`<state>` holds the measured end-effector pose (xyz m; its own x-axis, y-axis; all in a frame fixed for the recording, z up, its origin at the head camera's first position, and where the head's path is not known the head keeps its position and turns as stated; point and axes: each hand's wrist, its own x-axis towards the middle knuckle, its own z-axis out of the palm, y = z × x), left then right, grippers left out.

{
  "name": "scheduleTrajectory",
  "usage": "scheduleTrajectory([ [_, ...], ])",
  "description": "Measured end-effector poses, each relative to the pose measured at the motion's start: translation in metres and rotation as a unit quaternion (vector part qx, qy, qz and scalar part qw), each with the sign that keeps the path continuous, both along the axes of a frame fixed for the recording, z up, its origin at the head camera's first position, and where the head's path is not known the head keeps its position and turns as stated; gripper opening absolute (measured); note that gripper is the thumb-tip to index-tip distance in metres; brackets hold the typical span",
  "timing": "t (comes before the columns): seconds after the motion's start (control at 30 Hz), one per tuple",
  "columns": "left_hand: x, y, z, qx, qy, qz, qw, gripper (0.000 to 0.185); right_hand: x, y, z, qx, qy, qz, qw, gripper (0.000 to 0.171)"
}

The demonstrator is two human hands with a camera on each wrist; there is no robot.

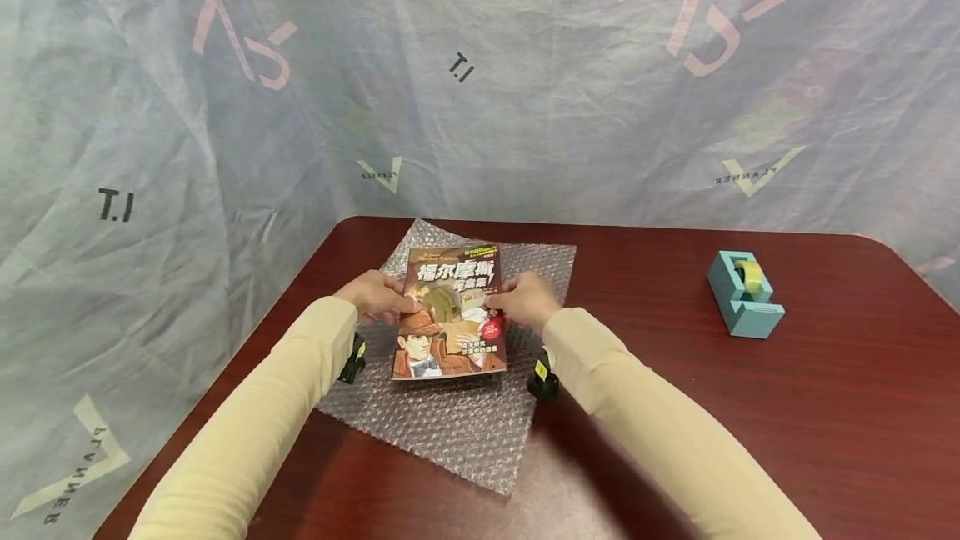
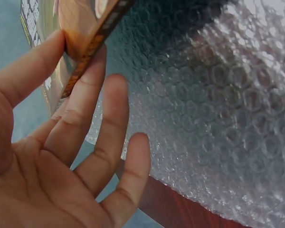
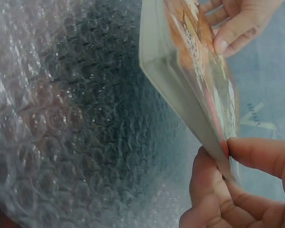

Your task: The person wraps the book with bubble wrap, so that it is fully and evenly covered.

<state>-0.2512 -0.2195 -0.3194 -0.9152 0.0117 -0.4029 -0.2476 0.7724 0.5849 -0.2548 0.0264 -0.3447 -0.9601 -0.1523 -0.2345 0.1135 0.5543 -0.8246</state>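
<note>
A paperback book (image 1: 450,315) with an illustrated brown cover and white Chinese title faces up over a sheet of bubble wrap (image 1: 465,432). My left hand (image 1: 377,296) pinches its left edge, thumb on the cover and fingers beneath. On the opposite edge, my right hand (image 1: 527,300) grips the book the same way. In the left wrist view, the spine of the book (image 2: 92,52) shows above the left hand (image 2: 61,133), with the last two fingers loose. From the right wrist, the page edges of the book (image 3: 166,80) stand above the bubble wrap (image 3: 76,118), pinched by the right hand (image 3: 237,185).
A teal tape dispenser (image 1: 742,294) with a yellow roll sits on the right side of the dark red wooden table (image 1: 637,340). Behind and to the left hangs a grey printed cloth (image 1: 480,123). The bubble wrap lies askew near the table's left edge.
</note>
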Motion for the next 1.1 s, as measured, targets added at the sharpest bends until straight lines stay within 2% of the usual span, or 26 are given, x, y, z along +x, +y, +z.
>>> scheduleTrajectory([
  [0.27,-0.003,-0.001,-0.005,-0.006,0.003,0.013,0.9999,0.041,-0.002,-0.004,-0.006,-0.012,-0.005,0.009,1.0,0.023],
  [0.37,-0.003,0.0,-0.007,-0.017,0.0,0.007,0.9998,0.038,-0.001,-0.005,-0.008,-0.006,-0.007,0.014,1.0,0.034],
  [0.57,-0.004,0.002,-0.009,-0.058,-0.007,-0.026,0.9979,0.029,0.0,-0.001,-0.012,-0.001,-0.012,0.023,1.0,0.039],
  [0.7,-0.006,0.003,-0.013,-0.062,-0.019,-0.02,0.9977,0.021,0.001,0.001,-0.015,0.0,-0.009,0.027,1.0,0.047],
  [0.8,-0.007,0.004,-0.016,-0.059,-0.022,-0.011,0.998,0.022,0.002,0.001,-0.016,0.006,-0.007,0.029,1.0,0.049],
  [1.0,-0.006,0.005,-0.016,-0.077,-0.016,-0.01,0.9969,0.038,0.001,-0.001,-0.019,0.011,-0.001,0.032,0.999,0.043],
  [1.1,-0.008,0.006,-0.017,-0.083,-0.015,-0.012,0.9964,0.035,0.001,-0.001,-0.021,0.017,0.0,0.028,0.999,0.046],
])
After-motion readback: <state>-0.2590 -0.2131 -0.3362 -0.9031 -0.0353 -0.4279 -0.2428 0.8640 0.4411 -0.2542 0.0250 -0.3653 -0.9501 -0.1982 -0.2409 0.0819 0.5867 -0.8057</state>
